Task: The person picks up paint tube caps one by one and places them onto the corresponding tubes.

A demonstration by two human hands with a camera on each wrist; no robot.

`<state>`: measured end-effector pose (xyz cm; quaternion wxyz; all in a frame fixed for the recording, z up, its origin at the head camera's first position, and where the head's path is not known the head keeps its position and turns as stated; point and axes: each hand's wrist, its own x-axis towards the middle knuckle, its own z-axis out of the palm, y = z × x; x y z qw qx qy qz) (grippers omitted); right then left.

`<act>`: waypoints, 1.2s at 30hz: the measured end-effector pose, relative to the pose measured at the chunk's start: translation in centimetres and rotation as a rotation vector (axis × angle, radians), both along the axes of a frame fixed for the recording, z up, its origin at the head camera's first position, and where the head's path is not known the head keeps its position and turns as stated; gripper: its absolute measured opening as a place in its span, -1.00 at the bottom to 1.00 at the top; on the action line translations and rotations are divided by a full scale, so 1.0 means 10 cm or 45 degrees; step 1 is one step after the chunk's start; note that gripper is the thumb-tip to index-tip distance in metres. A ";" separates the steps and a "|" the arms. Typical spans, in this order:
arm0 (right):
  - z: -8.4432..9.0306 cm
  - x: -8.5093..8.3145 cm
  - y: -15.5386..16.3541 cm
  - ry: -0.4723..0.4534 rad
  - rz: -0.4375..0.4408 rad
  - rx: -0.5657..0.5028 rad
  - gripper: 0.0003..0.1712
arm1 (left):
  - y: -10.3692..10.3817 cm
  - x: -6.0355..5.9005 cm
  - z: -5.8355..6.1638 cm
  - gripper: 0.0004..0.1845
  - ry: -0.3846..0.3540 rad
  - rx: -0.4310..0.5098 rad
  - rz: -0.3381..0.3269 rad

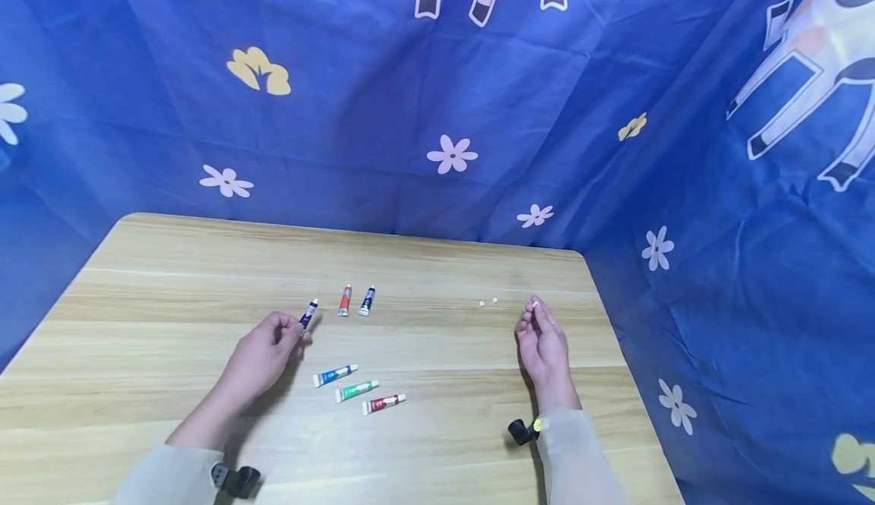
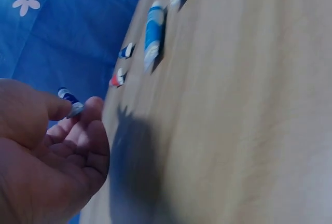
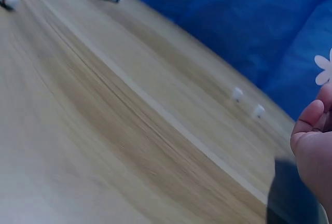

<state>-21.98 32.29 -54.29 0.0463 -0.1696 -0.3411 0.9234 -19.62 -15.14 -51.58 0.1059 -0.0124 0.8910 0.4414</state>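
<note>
The left hand (image 1: 263,355) pinched a dark blue tube (image 1: 308,313) just left of the orange tube (image 1: 345,300). Its long way ran up and away, cap end far. The right hand (image 1: 543,345) pinched a small white cap (image 1: 535,304), near two more caps (image 1: 488,302) well right of the orange tube. It looked like three tubes (image 1: 358,389) nearer the person were capped and three were left.

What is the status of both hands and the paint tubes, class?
Left hand pinches a small dark blue paint tube. Right hand holds a tiny white cap. Five tubes on the wooden table; nothing in the way.
</note>
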 end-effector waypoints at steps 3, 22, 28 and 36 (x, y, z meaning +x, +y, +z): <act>0.00 0.08 -0.05 0.024 0.025 -0.060 -0.81 | 0.01 0.08 -0.04 -0.66 -0.034 0.094 0.062; 0.00 0.49 -0.55 0.056 0.115 0.002 -0.74 | 0.33 0.39 0.03 -0.61 -0.143 0.467 0.340; 0.04 0.55 -0.67 0.072 0.147 0.114 -0.70 | 0.43 0.43 0.05 -0.62 -0.171 0.533 0.341; 0.11 0.62 -0.85 0.148 0.238 0.355 -0.68 | 0.56 0.46 0.10 -0.64 -0.230 0.603 0.326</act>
